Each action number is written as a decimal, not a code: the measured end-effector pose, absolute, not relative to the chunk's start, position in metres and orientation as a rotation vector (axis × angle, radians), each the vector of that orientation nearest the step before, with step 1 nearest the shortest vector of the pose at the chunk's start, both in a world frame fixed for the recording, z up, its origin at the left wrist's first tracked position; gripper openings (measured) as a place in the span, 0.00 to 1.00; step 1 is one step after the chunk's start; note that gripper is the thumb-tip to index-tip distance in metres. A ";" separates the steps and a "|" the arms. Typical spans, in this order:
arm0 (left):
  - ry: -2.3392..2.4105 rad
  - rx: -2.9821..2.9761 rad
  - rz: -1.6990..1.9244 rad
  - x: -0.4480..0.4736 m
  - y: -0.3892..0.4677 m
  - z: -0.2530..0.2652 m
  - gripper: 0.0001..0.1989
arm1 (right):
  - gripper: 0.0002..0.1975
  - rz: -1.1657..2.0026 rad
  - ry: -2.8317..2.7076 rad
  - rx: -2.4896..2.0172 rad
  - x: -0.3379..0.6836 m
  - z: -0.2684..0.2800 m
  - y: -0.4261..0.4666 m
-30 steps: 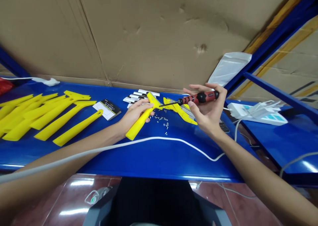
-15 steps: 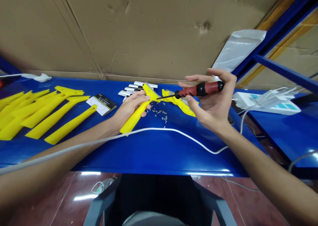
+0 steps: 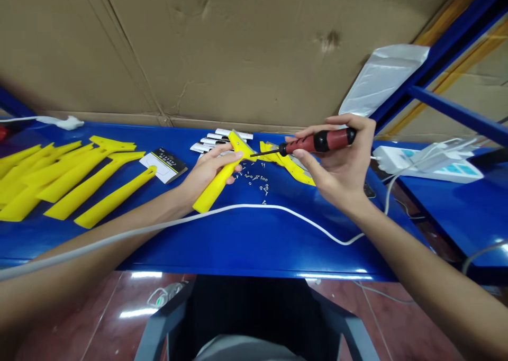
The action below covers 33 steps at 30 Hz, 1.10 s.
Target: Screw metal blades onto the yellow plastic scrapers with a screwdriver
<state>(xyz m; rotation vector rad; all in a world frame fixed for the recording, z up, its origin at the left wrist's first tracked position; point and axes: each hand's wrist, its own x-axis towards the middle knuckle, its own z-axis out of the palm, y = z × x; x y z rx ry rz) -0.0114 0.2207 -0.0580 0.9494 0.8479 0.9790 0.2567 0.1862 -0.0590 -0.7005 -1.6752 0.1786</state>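
Observation:
My left hand [image 3: 212, 171] is closed round a yellow scraper [image 3: 215, 190], whose wide head points away from me and carries a metal blade along its edge. In my right hand [image 3: 344, 162] is a screwdriver [image 3: 304, 144] with a red and black handle, held nearly level by the fingers and thumb. Its tip meets the scraper's head; whether it sits in a screw is too small to tell. Small loose screws and nuts [image 3: 257, 180] lie scattered on the blue table beneath the tool. Just behind them are more yellow scrapers [image 3: 296, 170] with blades.
Several yellow handles [image 3: 93, 173] lie on the left of the blue table [image 3: 238, 244], beside a black and white card packet [image 3: 164, 165]. White blade packs [image 3: 222, 138] are at the back. A white cable [image 3: 273, 206] crosses in front of my hands. A power strip [image 3: 428, 165] is at right.
The fingers of my right hand have curled in closer round the screwdriver handle. The scraper and the screwdriver tip stay together; the whole view has shifted slightly.

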 end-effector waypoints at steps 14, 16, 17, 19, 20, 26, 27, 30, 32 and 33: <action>0.841 0.973 0.983 -0.013 0.223 -0.059 0.18 | 0.32 0.060 -1.653 -0.696 0.264 -0.065 0.193; 0.860 0.969 0.979 -0.012 0.222 -0.058 0.20 | 0.32 0.021 -1.641 -0.688 0.266 -0.064 0.195; 0.870 0.967 0.973 -0.012 0.221 -0.058 0.20 | 0.32 0.039 -1.649 -0.683 0.265 -0.063 0.195; 0.879 0.971 0.967 -0.012 0.221 -0.057 0.20 | 0.32 0.123 -1.670 -0.666 0.262 -0.060 0.193; 0.878 0.977 0.968 -0.012 0.221 -0.056 0.19 | 0.33 0.172 -1.676 -0.658 0.261 -0.059 0.191; 0.879 0.978 0.968 -0.012 0.220 -0.055 0.19 | 0.34 0.142 -1.633 -0.633 0.264 -0.063 0.192; 0.879 0.973 0.967 -0.012 0.220 -0.055 0.20 | 0.33 0.130 -1.619 -0.638 0.265 -0.064 0.193; 0.867 0.972 0.964 -0.012 0.220 -0.056 0.21 | 0.33 0.201 -1.602 -0.633 0.263 -0.062 0.193; 0.863 0.977 0.968 -0.012 0.221 -0.056 0.20 | 0.32 0.278 -1.603 -0.618 0.258 -0.060 0.190; 0.861 0.980 0.973 -0.012 0.221 -0.056 0.20 | 0.31 0.304 -1.607 -0.615 0.256 -0.059 0.189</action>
